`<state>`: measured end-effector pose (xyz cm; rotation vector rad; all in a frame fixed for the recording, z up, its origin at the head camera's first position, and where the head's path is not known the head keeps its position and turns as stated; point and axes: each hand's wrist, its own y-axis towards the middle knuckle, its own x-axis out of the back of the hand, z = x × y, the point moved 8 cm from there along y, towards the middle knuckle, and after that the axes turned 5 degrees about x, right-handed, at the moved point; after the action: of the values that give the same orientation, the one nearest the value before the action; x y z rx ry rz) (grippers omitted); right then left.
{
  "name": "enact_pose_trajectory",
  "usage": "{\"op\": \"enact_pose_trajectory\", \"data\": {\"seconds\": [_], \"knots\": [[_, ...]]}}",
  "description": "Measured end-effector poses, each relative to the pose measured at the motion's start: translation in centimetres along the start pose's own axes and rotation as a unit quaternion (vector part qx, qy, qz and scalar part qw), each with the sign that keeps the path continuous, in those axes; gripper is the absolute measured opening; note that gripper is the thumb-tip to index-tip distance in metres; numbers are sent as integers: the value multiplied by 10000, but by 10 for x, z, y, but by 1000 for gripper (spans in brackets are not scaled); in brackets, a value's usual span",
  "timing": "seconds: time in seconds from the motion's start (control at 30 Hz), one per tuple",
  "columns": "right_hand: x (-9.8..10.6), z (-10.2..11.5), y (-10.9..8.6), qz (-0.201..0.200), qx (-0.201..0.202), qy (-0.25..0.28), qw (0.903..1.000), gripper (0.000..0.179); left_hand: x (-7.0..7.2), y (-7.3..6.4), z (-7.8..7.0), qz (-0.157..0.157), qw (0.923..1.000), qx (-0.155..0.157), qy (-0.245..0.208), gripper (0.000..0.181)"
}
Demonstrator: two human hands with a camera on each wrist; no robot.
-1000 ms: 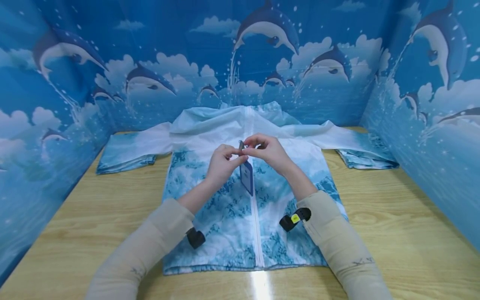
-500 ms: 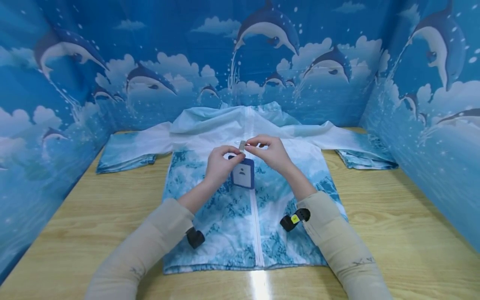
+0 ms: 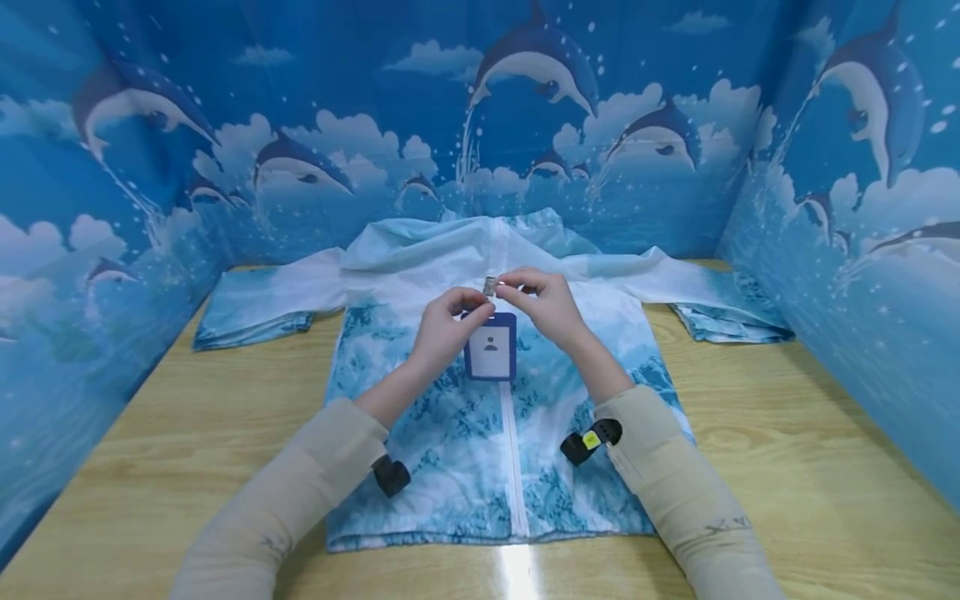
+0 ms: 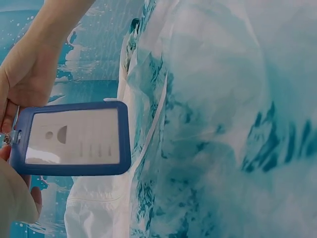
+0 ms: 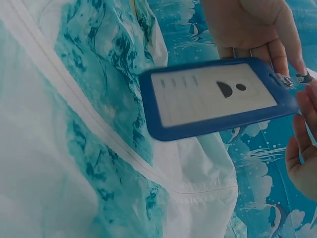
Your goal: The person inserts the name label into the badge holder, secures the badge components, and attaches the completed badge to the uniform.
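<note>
A blue-framed badge holder (image 3: 491, 348), with a white card showing a person icon, hangs upright above the jacket (image 3: 420, 442). A small metal clip (image 3: 490, 286) sits at its top. My left hand (image 3: 448, 327) pinches the fastening just above the holder with thumb and forefinger. My right hand (image 3: 546, 307) pinches the clip's right side. In the left wrist view, the holder (image 4: 74, 139) points away from both hands, its clip partly cut off at the edge. The right wrist view shows the metal clip (image 5: 303, 78) between the fingers of both hands.
The white and teal jacket lies front up, its white zipper (image 3: 513, 467) down the middle. Its folded sleeves (image 3: 247, 304) spread to both sides on the wooden table (image 3: 795, 450). Dolphin-printed curtains (image 3: 360, 83) enclose the back and sides.
The badge holder has turned from nearly edge-on to facing me, swinging slightly right. The clip has also turned and shows its flat face. Both hands have barely moved and keep their pinch.
</note>
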<state>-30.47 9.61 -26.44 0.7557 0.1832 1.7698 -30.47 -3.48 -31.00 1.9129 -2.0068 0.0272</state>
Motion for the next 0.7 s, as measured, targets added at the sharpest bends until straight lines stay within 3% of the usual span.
{"op": "enact_pose_trajectory", "data": {"seconds": [0.2,0.43,0.7], "knots": [[0,4,-3,36,-2,-17,10000,22,0,2,-4,1,9996,-271,60,29],[1,-26,2,34,-30,31,10000,23,2,4,-3,-142,9997,-167,121,28],[4,-21,2,-20,611,-786,9950,22,2,5,-3,-150,9999,-37,5,26]]}}
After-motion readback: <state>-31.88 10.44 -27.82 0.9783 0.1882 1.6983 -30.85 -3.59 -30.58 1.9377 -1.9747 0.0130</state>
